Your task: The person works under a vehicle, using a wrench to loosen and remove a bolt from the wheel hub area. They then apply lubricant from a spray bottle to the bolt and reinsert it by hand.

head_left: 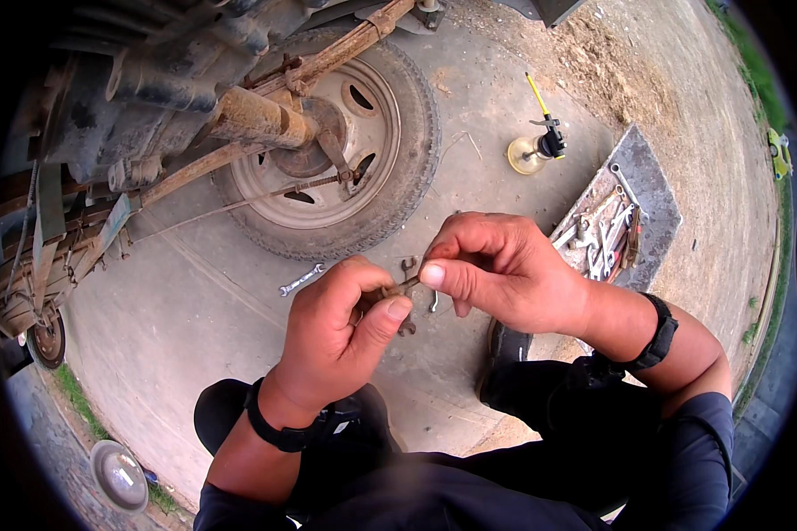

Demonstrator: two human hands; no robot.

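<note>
My left hand and my right hand meet in front of me above the concrete. Between them is a small, brownish, bolt-like metal piece, pinched by thumb and fingers at either end. My fingers cover much of it, so its exact kind does not show. Left of my hands, a double open-ended wrench lies on the ground. Another, rusty wrench is partly hidden beneath my hands.
A vehicle wheel and rusty axle fill the upper left. A grey metal tray with several wrenches sits to the right. Behind it stands an oil can with a yellow spout. A round metal bowl rests lower left.
</note>
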